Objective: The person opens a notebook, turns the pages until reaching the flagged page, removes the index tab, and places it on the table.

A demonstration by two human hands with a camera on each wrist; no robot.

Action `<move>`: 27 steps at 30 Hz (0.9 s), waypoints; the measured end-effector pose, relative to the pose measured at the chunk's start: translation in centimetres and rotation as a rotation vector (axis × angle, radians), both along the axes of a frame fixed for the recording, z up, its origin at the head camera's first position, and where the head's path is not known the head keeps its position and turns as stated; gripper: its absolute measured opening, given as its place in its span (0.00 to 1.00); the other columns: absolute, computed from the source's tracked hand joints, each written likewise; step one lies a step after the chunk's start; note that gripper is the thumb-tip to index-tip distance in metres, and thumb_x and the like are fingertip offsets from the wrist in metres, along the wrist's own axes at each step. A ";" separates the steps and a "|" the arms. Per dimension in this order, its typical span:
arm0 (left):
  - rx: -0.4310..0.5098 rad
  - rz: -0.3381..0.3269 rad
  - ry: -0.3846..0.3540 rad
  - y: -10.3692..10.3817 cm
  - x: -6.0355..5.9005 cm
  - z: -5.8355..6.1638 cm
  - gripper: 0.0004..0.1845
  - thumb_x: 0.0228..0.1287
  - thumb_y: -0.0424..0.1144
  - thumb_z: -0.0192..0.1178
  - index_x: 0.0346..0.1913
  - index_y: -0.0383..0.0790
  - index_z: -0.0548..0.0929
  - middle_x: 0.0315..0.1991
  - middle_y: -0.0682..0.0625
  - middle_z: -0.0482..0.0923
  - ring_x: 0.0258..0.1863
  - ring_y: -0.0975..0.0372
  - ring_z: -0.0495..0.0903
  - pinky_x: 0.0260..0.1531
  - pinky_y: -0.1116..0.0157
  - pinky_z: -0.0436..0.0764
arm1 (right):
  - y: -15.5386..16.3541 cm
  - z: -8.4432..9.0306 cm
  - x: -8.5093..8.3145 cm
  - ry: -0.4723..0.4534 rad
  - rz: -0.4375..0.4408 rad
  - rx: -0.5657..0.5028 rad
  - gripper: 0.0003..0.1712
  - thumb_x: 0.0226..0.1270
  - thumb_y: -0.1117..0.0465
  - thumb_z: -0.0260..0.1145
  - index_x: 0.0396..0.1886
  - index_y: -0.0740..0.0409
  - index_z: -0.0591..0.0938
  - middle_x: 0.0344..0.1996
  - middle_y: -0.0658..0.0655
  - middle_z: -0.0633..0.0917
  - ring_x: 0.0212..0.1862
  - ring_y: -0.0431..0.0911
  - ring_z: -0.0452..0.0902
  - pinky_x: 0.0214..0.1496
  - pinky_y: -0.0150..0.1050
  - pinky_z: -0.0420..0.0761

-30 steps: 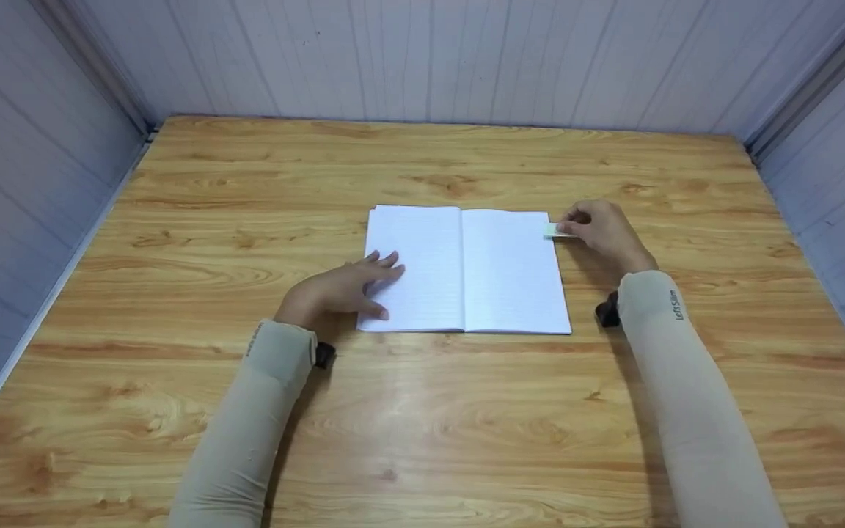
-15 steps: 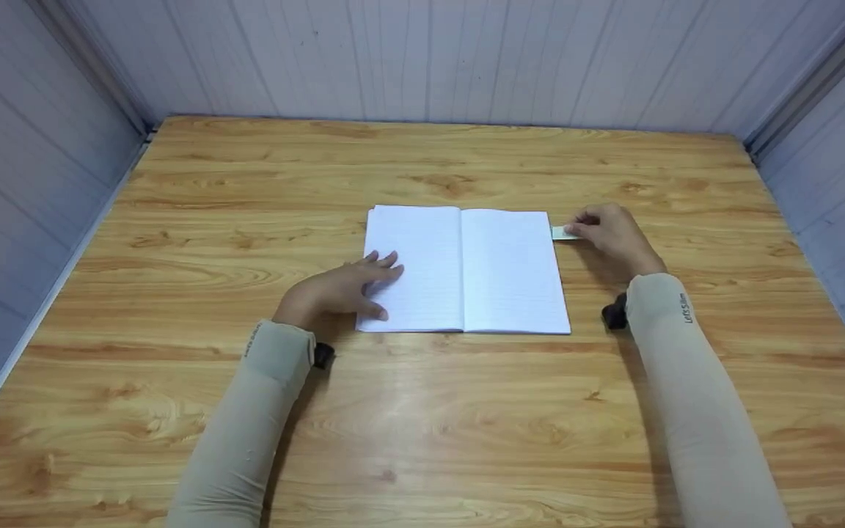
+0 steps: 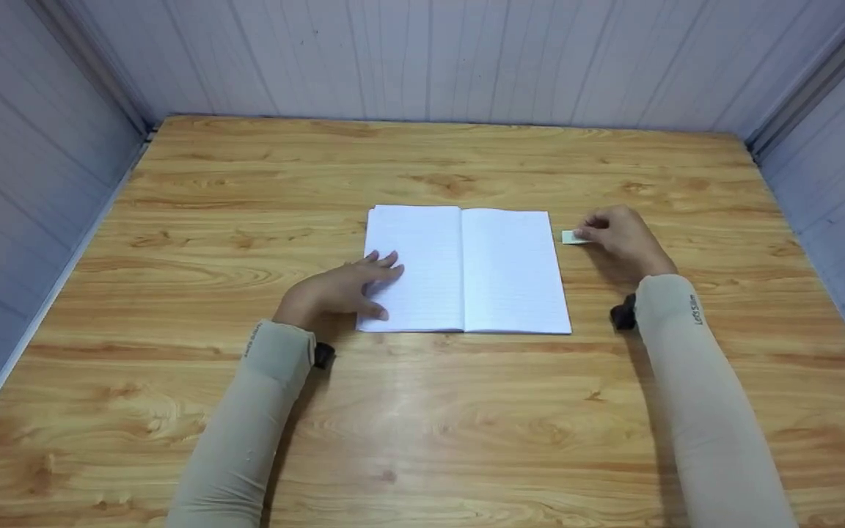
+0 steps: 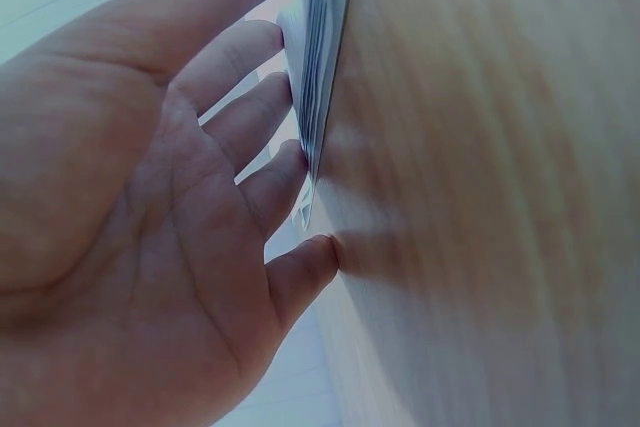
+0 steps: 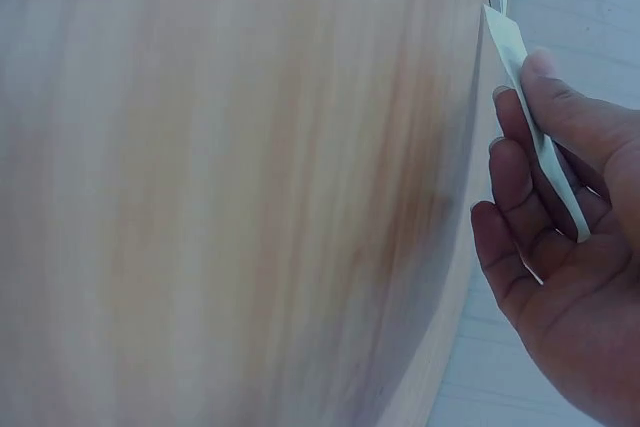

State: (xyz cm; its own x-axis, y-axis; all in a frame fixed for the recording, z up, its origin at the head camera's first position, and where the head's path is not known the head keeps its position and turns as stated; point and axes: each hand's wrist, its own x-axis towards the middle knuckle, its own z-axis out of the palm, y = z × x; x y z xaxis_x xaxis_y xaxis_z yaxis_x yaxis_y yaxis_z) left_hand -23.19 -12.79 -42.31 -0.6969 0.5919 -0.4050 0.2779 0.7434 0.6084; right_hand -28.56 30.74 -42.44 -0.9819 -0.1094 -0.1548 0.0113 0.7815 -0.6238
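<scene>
An open notebook (image 3: 512, 271) with blank lined pages lies flat in the middle of the table. My left hand (image 3: 345, 286) rests on its left page with fingers spread; the left wrist view shows the fingertips along the page edges (image 4: 318, 57), the little finger at the table. To the right of the notebook, my right hand (image 3: 620, 236) pinches a narrow pale green paper strip (image 3: 568, 237) between thumb and fingers. In the right wrist view the strip (image 5: 515, 52) runs down into the palm, its free end pointing toward the notebook.
The wood-grain table (image 3: 422, 433) reaches back to a pale panelled wall (image 3: 430, 59), with more panels at both sides. Each wrist carries a small black camera (image 3: 623, 314) below the beige sleeve (image 3: 708, 396).
My right hand has drawn the paper strip rightward, from over the notebook's upper right edge to a small gap beside it. My left hand and the notebook have stayed in place.
</scene>
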 end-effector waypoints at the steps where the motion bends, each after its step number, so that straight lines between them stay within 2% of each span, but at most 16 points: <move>1: 0.002 -0.006 0.002 0.0 0.0 0.0 0.43 0.63 0.40 0.63 0.76 0.50 0.50 0.78 0.55 0.35 0.77 0.57 0.28 0.74 0.50 0.32 | 0.1 0.0 0.0 0.000 0.005 0.003 0.19 0.71 0.54 0.60 0.48 0.66 0.82 0.48 0.66 0.82 0.51 0.52 0.73 0.58 0.49 0.71; 10: 0.000 -0.020 0.007 -0.1 0.0 -0.1 0.43 0.63 0.40 0.63 0.76 0.49 0.50 0.78 0.55 0.35 0.77 0.56 0.28 0.74 0.50 0.32 | 0.3 0.0 0.0 -0.013 0.005 0.043 0.17 0.71 0.56 0.60 0.46 0.65 0.82 0.48 0.65 0.82 0.50 0.52 0.73 0.57 0.48 0.72; 19: 0.016 -0.012 0.001 0.0 0.0 0.1 0.43 0.63 0.39 0.63 0.76 0.48 0.50 0.78 0.54 0.34 0.77 0.56 0.28 0.74 0.49 0.31 | 0.2 0.2 0.0 -0.060 -0.019 0.031 0.15 0.70 0.56 0.61 0.46 0.63 0.82 0.47 0.64 0.81 0.50 0.52 0.73 0.58 0.49 0.72; 27: 0.011 -0.010 -0.001 0.1 0.0 0.1 0.43 0.63 0.39 0.63 0.76 0.47 0.50 0.78 0.53 0.35 0.77 0.56 0.29 0.74 0.49 0.31 | 0.2 0.1 0.0 -0.065 -0.014 0.014 0.16 0.69 0.55 0.63 0.48 0.62 0.81 0.47 0.63 0.81 0.50 0.53 0.74 0.55 0.48 0.72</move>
State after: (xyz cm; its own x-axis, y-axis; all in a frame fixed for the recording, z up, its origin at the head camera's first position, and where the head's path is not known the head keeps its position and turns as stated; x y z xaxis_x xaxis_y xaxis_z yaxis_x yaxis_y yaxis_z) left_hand -23.24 -12.73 -42.23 -0.6904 0.6037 -0.3987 0.2852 0.7335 0.6169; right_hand -28.53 30.98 -42.31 -0.9712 -0.0928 -0.2195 0.0625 0.7897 -0.6103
